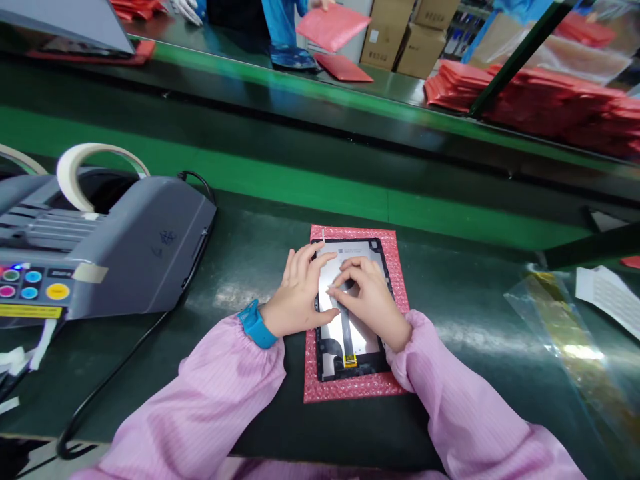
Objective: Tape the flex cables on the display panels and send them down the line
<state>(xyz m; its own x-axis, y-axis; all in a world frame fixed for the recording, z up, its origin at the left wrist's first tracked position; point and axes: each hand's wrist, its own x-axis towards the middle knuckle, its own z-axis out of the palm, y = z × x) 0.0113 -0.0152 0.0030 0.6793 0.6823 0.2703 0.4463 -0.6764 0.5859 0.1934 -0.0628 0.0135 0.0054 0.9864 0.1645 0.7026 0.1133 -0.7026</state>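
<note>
A display panel point(353, 333) with a silver back and a black frame lies face down on a pink bubble-wrap mat point(350, 387) on the dark green bench. A black flex strip point(347, 331) with a yellow end runs down its middle. My left hand point(297, 290) rests on the panel's left edge, fingers bent and spread over the upper part. My right hand point(367, 300) presses with pinched fingertips on the top of the flex strip; what it pinches is too small to name. A blue band sits on my left wrist.
A grey tape dispenser machine point(100, 247) with coloured buttons stands at left, its cable trailing toward me. A green conveyor belt point(300, 180) runs behind. Clear film point(565, 320) and a white sheet point(605, 293) lie at right. Pink bag stacks point(540, 100), cartons and another person are beyond.
</note>
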